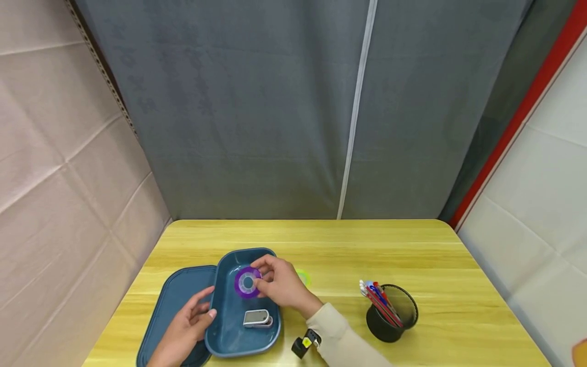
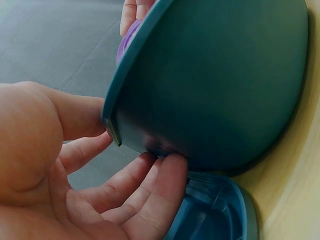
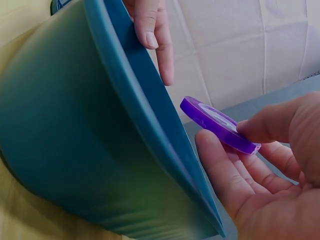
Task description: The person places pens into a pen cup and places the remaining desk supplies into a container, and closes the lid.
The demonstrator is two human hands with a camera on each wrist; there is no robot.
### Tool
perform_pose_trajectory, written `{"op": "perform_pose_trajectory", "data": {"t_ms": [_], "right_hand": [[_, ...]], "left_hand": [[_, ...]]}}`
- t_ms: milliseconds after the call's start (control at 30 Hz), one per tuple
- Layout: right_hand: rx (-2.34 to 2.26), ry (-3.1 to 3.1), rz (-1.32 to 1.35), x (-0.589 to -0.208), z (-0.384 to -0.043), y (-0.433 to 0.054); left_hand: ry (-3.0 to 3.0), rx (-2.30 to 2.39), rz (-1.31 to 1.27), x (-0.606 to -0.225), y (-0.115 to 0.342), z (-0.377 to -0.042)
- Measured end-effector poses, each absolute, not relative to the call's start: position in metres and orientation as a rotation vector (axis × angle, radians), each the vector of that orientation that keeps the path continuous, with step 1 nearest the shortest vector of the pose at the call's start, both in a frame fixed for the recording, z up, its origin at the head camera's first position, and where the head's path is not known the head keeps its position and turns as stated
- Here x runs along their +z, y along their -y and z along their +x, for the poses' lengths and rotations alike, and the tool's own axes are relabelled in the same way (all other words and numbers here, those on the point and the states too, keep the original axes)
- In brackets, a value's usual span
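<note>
Head view is filled across its top by a grey curtain (image 1: 257, 102), below which a yellow wood-grain table (image 1: 339, 247) is seen. An uncovered blue box (image 1: 229, 339) is set on it, and the loading of it is judged to be only partly done. A lid-like blue piece (image 1: 176, 290) is partly overlapped by the box at its left and is not fitted on top. The box's left wall is gripped by the left hand (image 1: 183, 326), with the thumb at the rim and the fingers against the outer side. The right hand (image 1: 282, 285) is held over the box, its thumb and fingertips brought together in a pinch. Well apart, at the right, a black cup (image 1: 381, 329) is seen, with pens (image 1: 382, 306) held in it. A silver stapler-like item (image 1: 258, 318) is already laid on the box's floor. Between the right thumb and fingertips a purple tape roll (image 3: 215, 127) is clamped, above the box and not yet put down. Beyond the right wrist, a yellow-green ring (image 1: 304, 278) is left outside on the table, partly blocked from sight by that arm.
</note>
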State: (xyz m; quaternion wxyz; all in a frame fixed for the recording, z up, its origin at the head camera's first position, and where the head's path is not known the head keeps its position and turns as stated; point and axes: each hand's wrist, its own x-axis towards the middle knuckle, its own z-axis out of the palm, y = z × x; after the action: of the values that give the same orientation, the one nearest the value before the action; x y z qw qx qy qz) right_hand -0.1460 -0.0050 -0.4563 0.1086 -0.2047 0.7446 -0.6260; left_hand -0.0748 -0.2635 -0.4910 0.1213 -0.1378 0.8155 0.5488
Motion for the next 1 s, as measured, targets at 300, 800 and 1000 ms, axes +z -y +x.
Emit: {"op": "perform_pose_trajectory", "data": {"t_ms": [300, 800, 1000], "right_hand": [[-1.797, -2.185, -0.626, -0.460, -0.147, 0.016], [-1.732, -2.218, -0.604, -0.461, -0.147, 0.020], [-1.734, -2.231, -0.564, -0.461, -0.147, 0.020]], "left_hand": [[-2.387, 1.598, -0.398, -0.491, 0.263, -0.075], [-2.386, 1.608, -0.414, -0.493, 0.262, -0.074], [-2.380, 1.618, -0.402, -0.492, 0.263, -0.074]]}}
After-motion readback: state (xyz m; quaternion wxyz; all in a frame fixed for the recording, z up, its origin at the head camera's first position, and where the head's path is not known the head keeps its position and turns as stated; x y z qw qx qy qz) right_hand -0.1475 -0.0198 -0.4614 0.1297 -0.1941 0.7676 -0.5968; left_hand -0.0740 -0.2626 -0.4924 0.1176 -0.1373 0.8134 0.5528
